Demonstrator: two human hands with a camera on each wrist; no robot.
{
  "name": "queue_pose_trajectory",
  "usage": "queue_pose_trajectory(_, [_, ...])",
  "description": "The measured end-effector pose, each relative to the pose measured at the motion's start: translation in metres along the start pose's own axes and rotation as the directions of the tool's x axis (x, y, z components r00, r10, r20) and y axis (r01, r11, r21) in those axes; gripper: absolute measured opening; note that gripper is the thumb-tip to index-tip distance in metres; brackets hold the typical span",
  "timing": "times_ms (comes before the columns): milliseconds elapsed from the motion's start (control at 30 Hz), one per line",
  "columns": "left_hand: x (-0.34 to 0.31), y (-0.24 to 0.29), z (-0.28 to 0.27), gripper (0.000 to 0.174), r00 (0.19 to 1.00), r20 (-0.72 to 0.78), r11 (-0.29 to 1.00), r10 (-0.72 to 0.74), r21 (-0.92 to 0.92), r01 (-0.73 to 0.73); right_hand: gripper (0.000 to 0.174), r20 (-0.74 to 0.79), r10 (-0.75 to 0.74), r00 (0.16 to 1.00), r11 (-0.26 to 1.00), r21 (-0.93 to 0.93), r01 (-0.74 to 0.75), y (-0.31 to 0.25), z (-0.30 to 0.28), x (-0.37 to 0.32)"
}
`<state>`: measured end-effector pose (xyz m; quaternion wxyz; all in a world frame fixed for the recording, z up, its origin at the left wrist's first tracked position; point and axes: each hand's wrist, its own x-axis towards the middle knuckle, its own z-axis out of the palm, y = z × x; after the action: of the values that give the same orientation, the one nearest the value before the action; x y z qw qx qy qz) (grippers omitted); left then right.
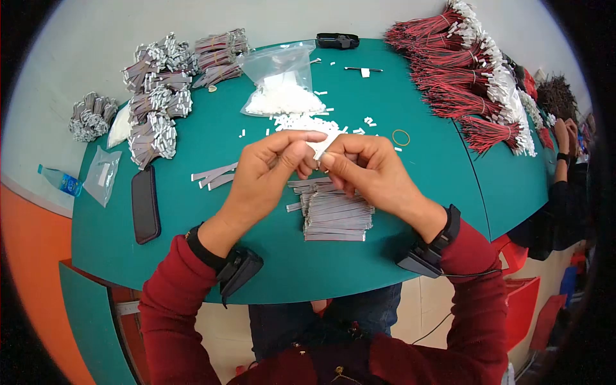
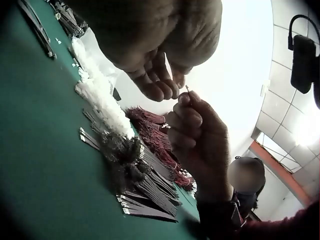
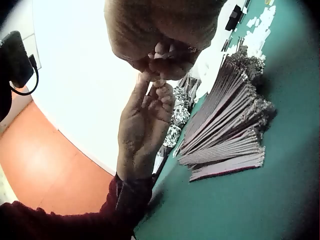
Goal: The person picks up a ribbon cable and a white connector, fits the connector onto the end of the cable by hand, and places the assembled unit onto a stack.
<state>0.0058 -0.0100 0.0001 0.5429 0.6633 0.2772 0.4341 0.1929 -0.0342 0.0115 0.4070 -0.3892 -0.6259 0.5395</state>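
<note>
In the head view, a small white piece (image 1: 320,154) is between the two hands above the green table (image 1: 417,186), its long axis slanting, upper end rightward and away from the wearer. The right hand (image 1: 378,170) pinches it between thumb and forefinger; the left hand (image 1: 256,176) has its forefinger reaching toward it and its thumb bent close by, but whether they grip anything cannot be told. Below lies a stack of grey flat cables (image 1: 337,212); beyond it are loose white connectors (image 1: 305,122) and a clear bag (image 1: 282,86). Bundled red wires (image 1: 449,70) lie at right, grey bundles (image 1: 154,102) and a dark phone-like case (image 1: 146,205) at left. In the left wrist view, a pale tip points upward from the right hand's pinch, against a bright wall (image 2: 240,60) and tiled ceiling (image 2: 285,95). In the right wrist view, the fingertips meet before a white wall and an orange panel (image 3: 55,155); the piece's direction is unclear there.
</note>
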Motion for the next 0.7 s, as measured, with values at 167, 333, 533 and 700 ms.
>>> queue_pose_trajectory(167, [-0.001,0.002,-0.007,0.032,0.992,0.111,0.993,-0.06,0.111,0.048,0.019,0.038,0.018,0.999,1.0,-0.007,-0.018,-0.002,0.0,-0.001])
queue_pose_trajectory(333, [-0.002,0.0,-0.009,0.029,0.982,0.176,0.975,-0.061,0.219,0.021,0.02,0.095,0.027,0.995,1.0,0.006,-0.027,0.001,0.001,0.0])
queue_pose_trajectory(533, [-0.002,0.001,-0.009,0.027,0.973,0.215,0.983,-0.078,0.179,0.039,0.023,0.112,0.11,0.988,0.994,-0.013,-0.11,-0.006,0.003,-0.003])
queue_pose_trajectory(700, [-0.005,-0.003,-0.003,0.026,0.972,0.201,0.991,-0.125,0.065,0.114,0.024,0.061,0.055,0.997,0.997,-0.065,-0.051,-0.007,0.007,-0.006])
